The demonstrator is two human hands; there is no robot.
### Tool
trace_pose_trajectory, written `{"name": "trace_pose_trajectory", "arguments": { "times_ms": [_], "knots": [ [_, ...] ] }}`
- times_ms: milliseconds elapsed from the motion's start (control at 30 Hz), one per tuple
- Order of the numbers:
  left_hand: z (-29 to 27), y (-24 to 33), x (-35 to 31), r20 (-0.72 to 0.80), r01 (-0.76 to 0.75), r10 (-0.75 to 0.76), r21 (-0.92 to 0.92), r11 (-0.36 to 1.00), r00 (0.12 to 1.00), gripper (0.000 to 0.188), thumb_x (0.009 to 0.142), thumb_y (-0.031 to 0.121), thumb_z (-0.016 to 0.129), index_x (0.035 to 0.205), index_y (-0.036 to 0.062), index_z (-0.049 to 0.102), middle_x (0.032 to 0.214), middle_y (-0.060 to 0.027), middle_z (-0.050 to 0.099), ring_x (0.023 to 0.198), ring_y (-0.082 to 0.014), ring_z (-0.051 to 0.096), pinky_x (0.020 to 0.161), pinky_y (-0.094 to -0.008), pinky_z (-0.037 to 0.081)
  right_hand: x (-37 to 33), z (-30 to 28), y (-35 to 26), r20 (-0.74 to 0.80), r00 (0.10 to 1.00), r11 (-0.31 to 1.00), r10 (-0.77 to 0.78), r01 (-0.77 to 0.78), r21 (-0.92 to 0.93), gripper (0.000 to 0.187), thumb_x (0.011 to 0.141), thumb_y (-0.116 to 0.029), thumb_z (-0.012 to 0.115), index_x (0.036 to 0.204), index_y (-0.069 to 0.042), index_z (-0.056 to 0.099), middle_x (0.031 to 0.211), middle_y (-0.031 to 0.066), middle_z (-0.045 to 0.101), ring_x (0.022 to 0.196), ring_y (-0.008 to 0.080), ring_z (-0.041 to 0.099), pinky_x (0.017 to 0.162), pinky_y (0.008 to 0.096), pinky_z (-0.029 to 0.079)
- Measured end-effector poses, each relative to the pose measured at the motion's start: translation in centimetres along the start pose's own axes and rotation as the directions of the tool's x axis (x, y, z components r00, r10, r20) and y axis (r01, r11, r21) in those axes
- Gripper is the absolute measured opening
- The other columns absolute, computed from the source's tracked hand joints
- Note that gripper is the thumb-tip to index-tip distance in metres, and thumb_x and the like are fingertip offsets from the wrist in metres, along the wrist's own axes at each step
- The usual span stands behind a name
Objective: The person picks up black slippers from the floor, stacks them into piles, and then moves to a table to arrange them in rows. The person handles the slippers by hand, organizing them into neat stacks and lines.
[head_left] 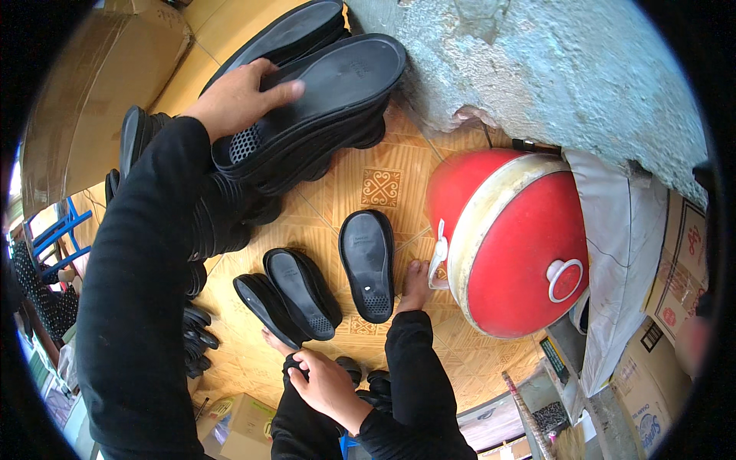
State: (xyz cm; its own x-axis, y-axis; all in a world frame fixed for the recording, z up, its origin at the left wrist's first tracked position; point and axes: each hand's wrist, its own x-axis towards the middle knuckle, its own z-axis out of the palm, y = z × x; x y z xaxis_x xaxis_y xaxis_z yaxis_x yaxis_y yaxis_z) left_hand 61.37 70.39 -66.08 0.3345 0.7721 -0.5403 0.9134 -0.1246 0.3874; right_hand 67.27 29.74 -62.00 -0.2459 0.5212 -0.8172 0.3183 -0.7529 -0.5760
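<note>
My left hand [241, 98] reaches to the far left, thumb over the upper face of a black shoe sole [330, 88] on top of a stack. Its fingers go down the sole's left side and are partly hidden; the hand grips the sole's edge. Beside it stands another stack of black soles [284, 34]. My right hand [331, 387] rests on my knee, loosely bent, thumb and fingers apart, holding nothing visible. In front of my feet, a single sole [366, 264] lies on the floor, with two more soles, one right [303, 291] and one left [264, 307], leaning together.
A red round tub with a lid [521, 245] stands at the right beside a rough blue wall [552, 69]. Cardboard boxes are at the far left [100, 100] and right [652, 383]. More dark soles [222, 218] are piled beneath my left arm on the tiled floor [483, 368].
</note>
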Motion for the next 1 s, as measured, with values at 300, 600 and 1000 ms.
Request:
{"name": "trace_pose_trajectory", "arguments": {
  "times_ms": [300,600,1000],
  "knots": [
    [0.8,1.5,1.1,0.420,0.289,-0.180,-0.212,0.934,0.890,0.097,0.073,0.037,0.080,0.146,-0.0096,0.036,0.130,-0.0258,0.059,0.113,-0.0316,0.061,0.102,-0.0340,0.046,0.1,-0.8,0.1,-0.036,0.999,0.999,-0.031,0.032,0.035,0.032,0.091,-0.029,0.065,0.113,-0.007,0.063,0.097,0.0127,0.071,0.081,0.0283,0.069,0.073,0.0400,0.054],
    [1.9,1.3,1.2,0.623,0.496,-0.187,-0.368,0.787,0.760,0.058,0.075,0.024,0.073,0.124,-0.0050,0.059,0.115,-0.0180,0.067,0.090,-0.0254,0.069,0.086,-0.0353,0.055,1.5,-2.5,0.3,-0.115,0.993,0.994,0.029,-0.017,0.104,0.029,0.090,-0.023,0.068,0.112,-0.005,0.063,0.095,0.0118,0.072,0.078,0.0238,0.070,0.071,0.0355,0.056],
    [8.5,0.9,-6.5,0.107,0.012,0.070,-0.620,0.785,0.992,0.097,0.078,0.013,0.075,0.153,-0.0086,0.017,0.136,-0.0249,0.055,0.118,-0.0241,0.058,0.106,-0.0289,0.040,4.0,-4.8,2.4,-0.464,0.729,0.597,0.503,0.094,0.797,0.055,0.096,-0.048,0.054,0.134,-0.008,0.049,0.127,0.0129,0.056,0.109,0.0223,0.057,0.091,0.0407,0.044]
  ]
}}
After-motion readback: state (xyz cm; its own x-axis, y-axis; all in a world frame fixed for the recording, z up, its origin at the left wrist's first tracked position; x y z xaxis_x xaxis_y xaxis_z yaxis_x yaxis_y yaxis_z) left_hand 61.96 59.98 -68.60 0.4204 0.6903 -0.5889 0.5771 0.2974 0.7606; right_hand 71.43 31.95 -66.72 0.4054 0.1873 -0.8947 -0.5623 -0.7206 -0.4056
